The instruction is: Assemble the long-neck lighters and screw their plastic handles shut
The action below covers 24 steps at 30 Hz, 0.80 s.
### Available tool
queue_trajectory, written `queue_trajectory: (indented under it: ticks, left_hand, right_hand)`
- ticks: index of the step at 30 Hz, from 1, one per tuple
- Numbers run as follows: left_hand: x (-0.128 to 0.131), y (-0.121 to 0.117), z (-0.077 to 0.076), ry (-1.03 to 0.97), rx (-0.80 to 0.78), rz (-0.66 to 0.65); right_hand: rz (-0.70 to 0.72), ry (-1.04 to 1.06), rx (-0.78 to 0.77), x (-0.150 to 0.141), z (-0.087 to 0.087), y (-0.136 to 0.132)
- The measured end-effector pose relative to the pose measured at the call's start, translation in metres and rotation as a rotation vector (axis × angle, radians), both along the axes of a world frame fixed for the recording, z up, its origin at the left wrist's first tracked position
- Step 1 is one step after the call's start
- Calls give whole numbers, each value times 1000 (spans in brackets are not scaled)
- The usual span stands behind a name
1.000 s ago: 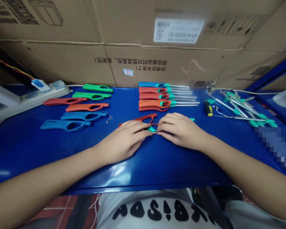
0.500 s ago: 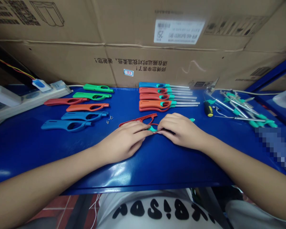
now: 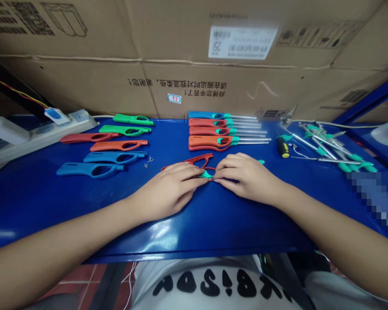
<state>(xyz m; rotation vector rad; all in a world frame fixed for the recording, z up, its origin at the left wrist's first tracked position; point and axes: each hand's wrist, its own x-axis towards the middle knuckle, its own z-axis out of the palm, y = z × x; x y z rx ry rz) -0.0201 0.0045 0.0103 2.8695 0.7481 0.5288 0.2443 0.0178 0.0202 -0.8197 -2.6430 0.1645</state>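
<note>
Both of my hands meet at the middle of the blue table, over a red lighter casing (image 3: 212, 168) with a green trigger (image 3: 208, 175) in it. My left hand (image 3: 173, 187) has its fingers closed on the casing and covers most of it. From the other side my right hand (image 3: 245, 175) pinches the casing beside the trigger with thumb and fingertips. Just behind my left fingers lies another red casing half (image 3: 203, 160). A small green tip (image 3: 261, 162) shows past my right knuckles; the rest of it is hidden.
Assembled lighters (image 3: 210, 143) with metal tubes are lined up at the back. Loose blue, red and green casings (image 3: 93, 168) lie left, near small screws (image 3: 148, 162) and a power strip (image 3: 80, 116). A screwdriver (image 3: 282, 147) and piled lighter tubes (image 3: 330, 148) lie right. A cardboard box (image 3: 100, 86) stands behind.
My right fingertips have shifted very slightly at the green trigger, so a little more of it shows. Everything else looks the same.
</note>
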Motion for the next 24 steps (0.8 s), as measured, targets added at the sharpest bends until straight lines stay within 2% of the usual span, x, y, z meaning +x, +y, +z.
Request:
queue_trajectory:
  ticks: [7, 24]
  left_hand:
    - [1, -1, 2, 4, 23, -6]
    - [0, -1, 0, 5, 46, -7]
  right_hand:
    - [-21, 54, -114, 0, 5, -1]
    - [-42, -6, -150, 0, 9, -5]
